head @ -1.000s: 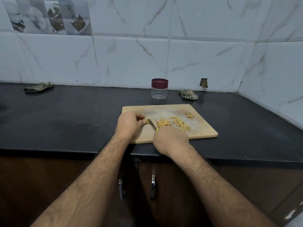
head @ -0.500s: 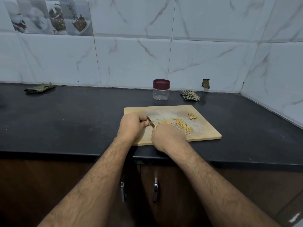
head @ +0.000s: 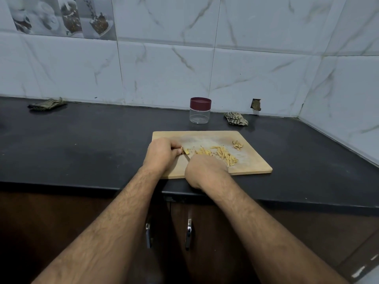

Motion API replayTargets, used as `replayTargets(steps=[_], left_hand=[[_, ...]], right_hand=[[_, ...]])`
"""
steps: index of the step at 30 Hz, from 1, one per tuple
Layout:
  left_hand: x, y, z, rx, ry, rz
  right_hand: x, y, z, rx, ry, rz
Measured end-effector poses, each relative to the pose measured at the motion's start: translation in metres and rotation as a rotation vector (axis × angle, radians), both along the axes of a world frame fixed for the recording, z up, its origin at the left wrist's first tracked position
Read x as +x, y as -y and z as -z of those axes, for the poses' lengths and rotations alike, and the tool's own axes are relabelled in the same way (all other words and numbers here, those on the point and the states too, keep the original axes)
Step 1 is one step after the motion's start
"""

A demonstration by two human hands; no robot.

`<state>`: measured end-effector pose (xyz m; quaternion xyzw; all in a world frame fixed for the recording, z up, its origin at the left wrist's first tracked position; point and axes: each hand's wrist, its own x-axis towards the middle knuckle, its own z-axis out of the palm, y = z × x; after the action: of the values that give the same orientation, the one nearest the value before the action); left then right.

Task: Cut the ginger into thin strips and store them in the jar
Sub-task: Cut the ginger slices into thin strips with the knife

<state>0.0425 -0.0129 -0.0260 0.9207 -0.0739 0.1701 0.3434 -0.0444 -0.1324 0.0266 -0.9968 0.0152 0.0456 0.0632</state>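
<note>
1. Here, your left hand (head: 162, 153) rests on the near left part of the wooden cutting board (head: 254, 162), its fingers curled and pinching a small piece of ginger (head: 185, 151) at their tips.
2. Your right hand (head: 206, 171) sits just right of it, near the board's front edge, fingers curled as round a handle; the knife itself is mostly hidden, so you cannot tell more than that.
3. Cut ginger strips (head: 224, 155) lie in a loose heap right of your hands, mid-board.
4. A smaller pile of scraps (head: 238, 145) sits toward the far right corner of the board.
5. The jar (head: 200, 113), clear with a maroon lid on, stands upright on the black counter (head: 92, 144) beyond the board, near the wall.
6. A crumpled cloth (head: 235, 118) lies right of the jar; another cloth (head: 48, 103) lies far left.
</note>
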Motion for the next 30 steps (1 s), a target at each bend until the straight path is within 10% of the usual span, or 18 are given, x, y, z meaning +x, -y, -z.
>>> replayTargets(steps=[30], left_hand=[[-0.003, 0.000, -0.004, -0.018, -0.044, -0.001]], right_hand=[[0.007, 0.001, 0.007, 0.125, 0.065, 0.014]])
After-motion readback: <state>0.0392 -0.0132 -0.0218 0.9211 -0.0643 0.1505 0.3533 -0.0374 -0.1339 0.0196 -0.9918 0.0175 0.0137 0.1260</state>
